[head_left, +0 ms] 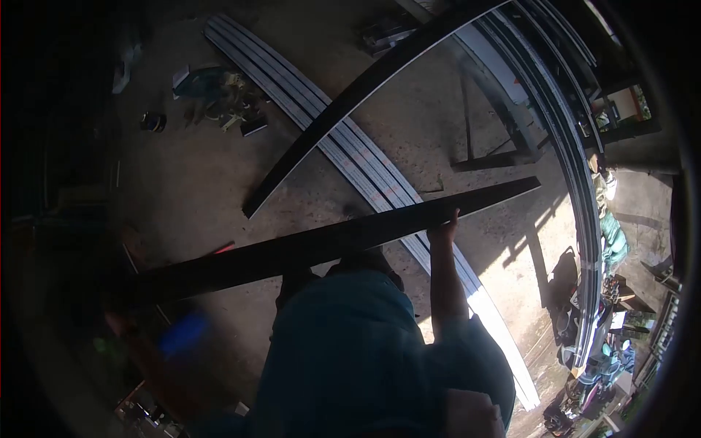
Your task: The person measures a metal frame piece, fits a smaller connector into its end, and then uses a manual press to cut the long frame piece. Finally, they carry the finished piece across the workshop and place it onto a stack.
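Note:
A long dark beam (328,237) crosses in front of my body, rising from the lower left to the right. My right hand (443,230) grips its lower edge toward the right end, one fingertip showing against the face. In deep shadow, my left hand (120,321) holds the beam near its left end; its fingers are dim. A second dark beam (343,106) slants beyond the first, over a bundle of pale metal lengths (365,157) on the floor.
Long profiles (566,124) are stacked along the right side, near a metal frame (496,157). Tools (226,95) and a small round dark item (152,121) lie at upper left. A blue object (182,334) is at lower left, and assorted clutter (602,365) at lower right.

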`<state>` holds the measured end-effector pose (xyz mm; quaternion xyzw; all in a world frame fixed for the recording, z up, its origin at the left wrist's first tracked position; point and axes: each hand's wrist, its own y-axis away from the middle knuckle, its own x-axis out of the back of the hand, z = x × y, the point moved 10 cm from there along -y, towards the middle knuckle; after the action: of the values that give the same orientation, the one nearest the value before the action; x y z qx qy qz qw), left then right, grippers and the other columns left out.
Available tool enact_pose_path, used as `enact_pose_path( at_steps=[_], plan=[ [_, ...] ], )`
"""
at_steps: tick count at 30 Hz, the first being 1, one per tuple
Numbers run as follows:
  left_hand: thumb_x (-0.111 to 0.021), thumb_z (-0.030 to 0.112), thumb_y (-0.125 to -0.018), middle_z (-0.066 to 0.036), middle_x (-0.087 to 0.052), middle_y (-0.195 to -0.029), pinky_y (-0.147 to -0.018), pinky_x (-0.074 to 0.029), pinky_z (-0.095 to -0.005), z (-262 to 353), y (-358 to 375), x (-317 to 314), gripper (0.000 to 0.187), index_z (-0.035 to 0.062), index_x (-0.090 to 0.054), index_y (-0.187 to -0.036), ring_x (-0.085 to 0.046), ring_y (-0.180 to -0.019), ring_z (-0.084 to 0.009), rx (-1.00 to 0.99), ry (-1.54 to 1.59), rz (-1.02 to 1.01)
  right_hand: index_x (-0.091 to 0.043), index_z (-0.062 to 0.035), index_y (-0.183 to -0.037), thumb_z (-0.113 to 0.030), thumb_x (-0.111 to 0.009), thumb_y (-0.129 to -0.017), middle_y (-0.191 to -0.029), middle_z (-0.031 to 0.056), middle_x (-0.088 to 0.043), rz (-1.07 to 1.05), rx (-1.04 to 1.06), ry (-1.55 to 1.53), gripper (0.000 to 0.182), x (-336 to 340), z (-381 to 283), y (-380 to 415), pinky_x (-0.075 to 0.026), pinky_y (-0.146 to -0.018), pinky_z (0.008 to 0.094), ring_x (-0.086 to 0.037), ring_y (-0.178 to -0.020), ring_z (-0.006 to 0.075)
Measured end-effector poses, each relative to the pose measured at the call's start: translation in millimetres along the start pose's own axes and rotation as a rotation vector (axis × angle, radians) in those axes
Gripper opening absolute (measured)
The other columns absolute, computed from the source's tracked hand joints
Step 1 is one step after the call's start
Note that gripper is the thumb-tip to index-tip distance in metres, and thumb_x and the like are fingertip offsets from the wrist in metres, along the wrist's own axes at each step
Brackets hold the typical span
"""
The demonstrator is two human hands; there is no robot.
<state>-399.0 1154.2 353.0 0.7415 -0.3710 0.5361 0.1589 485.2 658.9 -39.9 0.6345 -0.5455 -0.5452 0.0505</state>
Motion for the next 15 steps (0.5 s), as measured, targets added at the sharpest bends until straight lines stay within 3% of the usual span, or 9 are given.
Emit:
enact_pose_path(
  at_steps=[1, 3, 4, 7, 9, 10, 11, 13, 15],
  plan=[
    [-0.046, 0.027, -0.103, -0.017, -0.052, -0.144, -0.116, -0.035, -0.0357, -30.3, 20.8, 2.4, 0.044, 0.0034, -0.052, -0.14, -0.049, -0.133, -0.0259, -0.102, -0.07, 0.06, -0.055, -0.0021, -0.128, -0.053, -0.04, -0.103, -0.127, 0.016, -0.059, 0.014, -0.02, 0.505, 0.059, 18.5, 16.8, -27.9, -0.047, -0.105, 0.0477, -0.058, -0.118, 0.0323],
    [-0.051, 0.031, -0.1, -0.018, -0.056, -0.139, -0.112, -0.039, -0.037, -137.8, 48.2, -27.0, 0.045, 0.0018, -0.057, -0.134, -0.053, -0.13, -0.0285, 0.662, 0.746, 0.096, -0.053, 0.0008, -0.127, -0.056, -0.05, -0.099, -0.117, 0.0163, -0.064, 0.123, 0.17, 1.011, 0.063, 13.9, 65.0, -15.7, -0.054, -0.091, 0.043, -0.066, -0.105, 0.0268],
    [-0.053, 0.033, -0.099, -0.018, -0.059, -0.136, -0.11, -0.041, -0.0376, -166.4, 66.1, -28.2, 0.046, 0.001, -0.06, -0.131, -0.054, -0.128, -0.0297, 1.007, 1.055, 0.333, -0.051, 0.0032, -0.129, -0.059, -0.055, -0.095, -0.118, 0.0162, -0.064, 0.322, 0.012, 0.531, 0.071, 32.7, 119.2, 2.5, -0.054, -0.091, 0.0411, -0.067, -0.103, 0.0265],
    [-0.057, 0.026, -0.097, -0.018, -0.068, -0.122, -0.095, -0.051, -0.0388, -134.6, 17.0, 63.4, 0.037, -0.0014, -0.067, -0.121, -0.065, -0.111, -0.0297, 1.216, 0.2, -0.067, -0.041, 0.0077, -0.137, -0.051, -0.072, -0.087, -0.124, 0.0185, -0.061, 0.547, -0.014, 0.532, 0.083, -17.7, 226.7, 99.2, -0.053, -0.092, 0.0365, -0.065, -0.107, 0.026],
    [-0.057, 0.013, -0.099, -0.017, -0.071, -0.111, -0.084, -0.054, -0.0386, -146.3, 22.4, -10.6, 0.027, -0.0022, -0.066, -0.119, -0.068, -0.09, -0.0216, 0.38, 0.325, -0.198, -0.036, 0.0058, -0.142, -0.043, -0.075, -0.088, -0.127, 0.0191, -0.06, 0.531, -0.083, 0.426, 0.082, -62.0, 301.3, 155.3, -0.053, -0.093, 0.0362, -0.065, -0.108, 0.0268],
    [-0.059, 0.01, -0.096, -0.017, -0.071, -0.108, -0.081, -0.054, -0.0375, -89.3, 5.0, -16.5, 0.025, -0.0031, -0.066, -0.116, -0.068, -0.09, -0.021, 0.517, 0.86, -0.165, -0.033, 0.0036, -0.144, -0.039, -0.074, -0.089, -0.128, 0.0189, -0.06, 0.568, -0.169, 0.48, 0.081, -57.4, 333.5, 173.3, -0.053, -0.094, 0.0367, -0.064, -0.109, 0.0276],
    [-0.061, 0.007, -0.093, -0.017, -0.071, -0.105, -0.078, -0.053, -0.0363, -24.5, -18.1, -15.2, 0.024, -0.0039, -0.066, -0.113, -0.067, -0.09, -0.0204, 0.679, 1.377, -0.074, -0.034, 0.0011, -0.144, -0.039, -0.07, -0.092, -0.127, 0.0184, -0.06, 0.243, -0.079, 0.866, 0.076, -83.7, 355.7, 182.6, -0.051, -0.096, 0.0362, -0.063, -0.112, 0.0284],
    [-0.073, 0.015, -0.08, -0.015, -0.066, -0.101, -0.088, -0.048, -0.0403, 80.8, -40.3, -33.6, 0.04, -0.0001, -0.061, -0.115, -0.063, -0.095, -0.0295, 0.485, 1.168, -0.619, -0.038, -0.0034, -0.143, -0.036, -0.064, -0.096, -0.125, 0.0171, -0.061, -0.278, -0.003, 1.387, 0.062, -104.6, 428.2, 210.4, -0.048, -0.1, 0.0368, -0.06, -0.116, 0.0295],
    [-0.076, 0.019, -0.07, -0.016, -0.062, -0.106, -0.092, -0.045, -0.044, 106.5, -38.8, -57.3, 0.056, 0.0024, -0.058, -0.119, -0.059, -0.103, -0.0338, 0.212, 0.937, -0.427, -0.047, -0.0076, -0.135, -0.033, -0.059, -0.099, -0.123, 0.0133, -0.062, -0.306, -0.307, 1.06, 0.045, -99.0, 499.0, 222.0, -0.047, -0.103, 0.0373, -0.059, -0.117, 0.028]
  ],
)
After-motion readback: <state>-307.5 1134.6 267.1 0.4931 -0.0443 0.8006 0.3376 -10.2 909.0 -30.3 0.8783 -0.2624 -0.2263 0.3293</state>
